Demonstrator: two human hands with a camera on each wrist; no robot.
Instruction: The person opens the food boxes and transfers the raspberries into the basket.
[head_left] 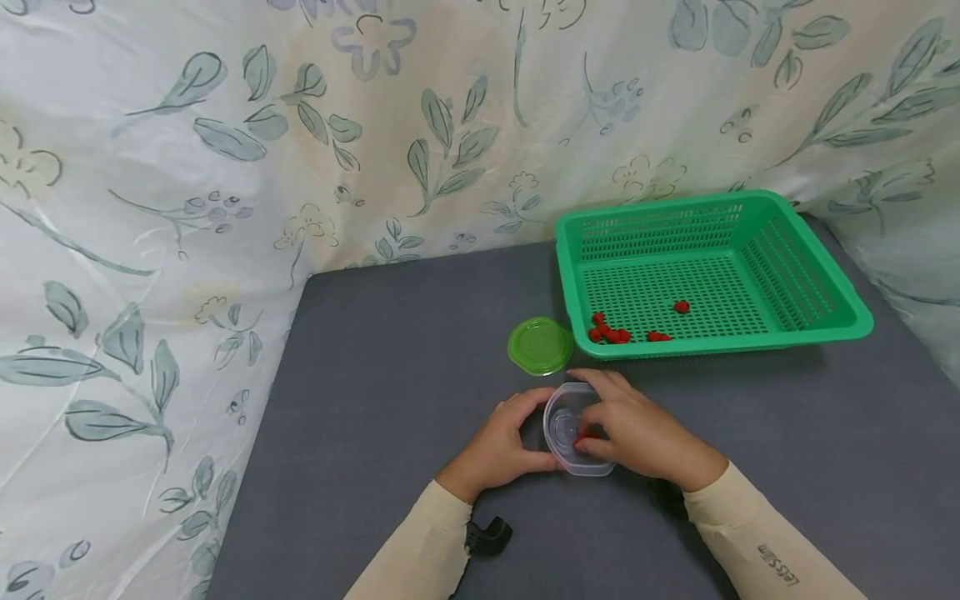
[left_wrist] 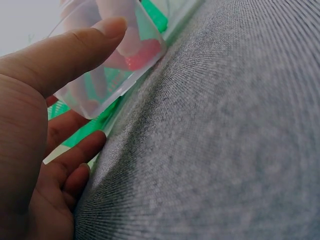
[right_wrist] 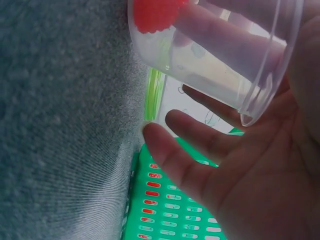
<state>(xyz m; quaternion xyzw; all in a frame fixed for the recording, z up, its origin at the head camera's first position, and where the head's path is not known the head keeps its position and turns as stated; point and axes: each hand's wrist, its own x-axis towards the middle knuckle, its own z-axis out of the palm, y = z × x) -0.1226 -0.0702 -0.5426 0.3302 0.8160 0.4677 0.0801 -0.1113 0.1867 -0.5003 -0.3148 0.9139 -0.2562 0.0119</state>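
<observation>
A small clear plastic container (head_left: 561, 423) sits upright on the grey tabletop. My left hand (head_left: 497, 442) holds it from the left, with the thumb (left_wrist: 95, 45) along its near side and the fingers round the far side. My right hand (head_left: 647, 429) reaches over the rim from the right. Inside, its thumb and index finger pinch a bumpy red raspberry (right_wrist: 156, 15) low at the container's bottom. The other fingers of that hand stay outside the wall, spread out in the right wrist view.
A green slotted basket (head_left: 757, 339) stands behind to the right, with several raspberries (head_left: 611, 335) mostly in its front left corner. Between basket and container lies a round green lid (head_left: 539, 346). A floral cloth (head_left: 442, 150) hangs behind the grey table (head_left: 375, 400).
</observation>
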